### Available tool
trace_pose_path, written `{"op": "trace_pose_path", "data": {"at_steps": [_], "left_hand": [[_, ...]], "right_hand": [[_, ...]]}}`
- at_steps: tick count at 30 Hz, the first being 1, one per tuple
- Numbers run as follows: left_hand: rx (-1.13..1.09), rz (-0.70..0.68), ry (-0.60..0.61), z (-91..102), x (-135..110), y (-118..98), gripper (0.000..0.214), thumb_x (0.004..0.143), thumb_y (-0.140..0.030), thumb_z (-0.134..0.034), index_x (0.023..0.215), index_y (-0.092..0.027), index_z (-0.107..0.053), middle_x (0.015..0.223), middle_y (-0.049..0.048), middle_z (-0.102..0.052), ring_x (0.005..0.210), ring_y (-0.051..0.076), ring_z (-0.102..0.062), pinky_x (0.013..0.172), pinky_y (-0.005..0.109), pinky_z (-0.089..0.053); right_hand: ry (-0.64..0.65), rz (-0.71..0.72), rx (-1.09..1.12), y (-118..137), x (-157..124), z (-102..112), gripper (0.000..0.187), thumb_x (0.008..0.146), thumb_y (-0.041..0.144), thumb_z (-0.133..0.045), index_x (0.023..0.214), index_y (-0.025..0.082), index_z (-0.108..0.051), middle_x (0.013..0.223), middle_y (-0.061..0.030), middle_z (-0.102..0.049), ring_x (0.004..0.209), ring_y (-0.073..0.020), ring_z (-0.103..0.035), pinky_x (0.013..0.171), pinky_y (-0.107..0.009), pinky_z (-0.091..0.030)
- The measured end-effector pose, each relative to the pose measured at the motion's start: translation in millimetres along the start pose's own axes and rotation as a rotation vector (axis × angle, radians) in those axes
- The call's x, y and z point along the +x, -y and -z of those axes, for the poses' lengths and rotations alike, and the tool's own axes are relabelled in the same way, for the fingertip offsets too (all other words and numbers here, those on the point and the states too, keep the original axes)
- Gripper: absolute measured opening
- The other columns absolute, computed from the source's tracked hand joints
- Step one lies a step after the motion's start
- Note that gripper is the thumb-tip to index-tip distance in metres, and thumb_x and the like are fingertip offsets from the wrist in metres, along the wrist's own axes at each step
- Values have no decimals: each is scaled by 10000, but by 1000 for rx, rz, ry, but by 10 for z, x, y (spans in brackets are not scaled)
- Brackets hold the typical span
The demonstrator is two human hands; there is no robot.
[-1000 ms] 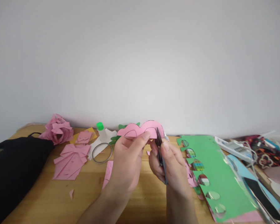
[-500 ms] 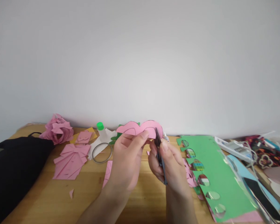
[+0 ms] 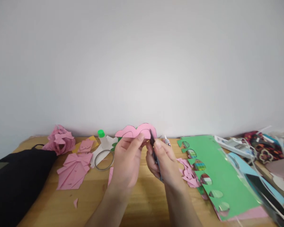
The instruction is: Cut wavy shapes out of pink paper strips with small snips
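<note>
My left hand [image 3: 127, 160] pinches a pink paper piece [image 3: 145, 126] with wavy scalloped top edges and drawn curved lines. In my right hand [image 3: 164, 160] is a pair of dark scissors [image 3: 153, 145], its blades upright against the right part of the pink paper. The fingers cover most of the scissors' handles. Both hands are held close together above the wooden table [image 3: 149, 205]. A small tube with a white nozzle [image 3: 167, 141] lies behind my right hand. Left of my left hand are a grey ring [image 3: 96, 160] and a glue stick with a green cap [image 3: 101, 133].
Folded pink paper [image 3: 73, 171], a crumpled pink paper bundle [image 3: 60, 138] and a black cloth item [image 3: 21, 179] lie left. On the right are pink scraps [image 3: 189, 173], a green sheet with oval cut-outs [image 3: 227, 176] and a white power strip [image 3: 234, 146]. The wall stands behind.
Both hands, with the pink paper and scissors, appear shifted a little left in the picture. The camera view has tilted slightly, and more pink scraps show beside the right hand.
</note>
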State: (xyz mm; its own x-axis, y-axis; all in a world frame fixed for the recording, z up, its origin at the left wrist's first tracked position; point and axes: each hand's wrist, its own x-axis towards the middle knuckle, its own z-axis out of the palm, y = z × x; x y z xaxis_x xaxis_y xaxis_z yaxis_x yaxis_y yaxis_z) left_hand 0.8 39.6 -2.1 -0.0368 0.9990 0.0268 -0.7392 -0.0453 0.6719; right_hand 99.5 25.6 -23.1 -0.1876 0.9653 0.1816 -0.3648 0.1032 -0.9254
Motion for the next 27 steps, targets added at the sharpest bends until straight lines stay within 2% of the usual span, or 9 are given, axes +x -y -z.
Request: {"op": "trace_pose_path", "data": {"at_steps": [4, 9, 11, 12, 14, 17, 21, 27], "left_hand": [[46, 32, -103, 102, -11, 107, 156, 649, -229, -839, 656, -155, -702, 646, -11, -682, 681, 125, -654, 733, 264, -525], [129, 146, -180, 446, -110, 369, 166, 692, -190, -810, 664, -130, -658, 693, -8, -676, 674, 103, -630, 730, 246, -510], [182, 215, -212, 614, -154, 530, 113, 786, -184, -751, 766, -115, -664, 774, 10, -676, 730, 117, -639, 751, 268, -530], [212, 253, -222, 694, -171, 617, 112, 849, -211, -703, 887, -111, -669, 882, 34, -685, 795, 138, -652, 769, 303, -549], [272, 330, -236, 839, -195, 785, 289, 930, -315, -613, 1162, -141, -616, 1142, 88, -654, 960, 203, -659, 816, 401, -575], [345, 393, -237, 993, -216, 969, 366, 934, -335, -604, 1254, -159, -577, 1252, 111, -614, 1057, 238, -639, 877, 451, -562], [405, 387, -220, 1109, -250, 1050, 366, 933, -334, -606, 1253, -159, -578, 1254, 111, -613, 1062, 240, -638, 882, 454, -560], [437, 328, -215, 1233, -326, 1063, 347, 932, -329, -609, 1231, -154, -589, 1226, 105, -626, 1037, 231, -645, 867, 441, -565]], "right_hand": [[-109, -32, 12, -195, -3, -58, 463, 904, 634, -515, 717, 217, -447, 370, 132, -343, 265, -40, -178, 265, -161, -145], [-240, -94, 43, -609, -221, -67, 515, 837, 712, -526, 689, 226, -445, 334, 128, -351, 232, -48, -216, 252, -175, -167], [-275, -135, 51, -795, -335, -22, 545, 784, 749, -556, 666, 227, -448, 314, 121, -358, 219, -53, -230, 246, -185, -157], [-290, -156, 56, -887, -386, 8, 555, 760, 760, -572, 655, 228, -448, 307, 117, -365, 215, -56, -238, 243, -189, -156], [-324, -187, 65, -1056, -470, 71, 569, 728, 777, -585, 644, 232, -444, 292, 115, -364, 210, -57, -236, 240, -194, -151], [-359, -207, 71, -1241, -543, 144, 568, 729, 778, -583, 641, 235, -441, 281, 118, -352, 208, -55, -221, 245, -199, -135], [-355, -210, 48, -1327, -580, 184, 546, 757, 754, -582, 656, 233, -451, 284, 117, -356, 211, -59, -218, 249, -205, -127], [-290, -252, -9, -1311, -619, 214, 540, 770, 748, -581, 670, 233, -454, 286, 119, -353, 222, -63, -222, 257, -203, -127]]}}
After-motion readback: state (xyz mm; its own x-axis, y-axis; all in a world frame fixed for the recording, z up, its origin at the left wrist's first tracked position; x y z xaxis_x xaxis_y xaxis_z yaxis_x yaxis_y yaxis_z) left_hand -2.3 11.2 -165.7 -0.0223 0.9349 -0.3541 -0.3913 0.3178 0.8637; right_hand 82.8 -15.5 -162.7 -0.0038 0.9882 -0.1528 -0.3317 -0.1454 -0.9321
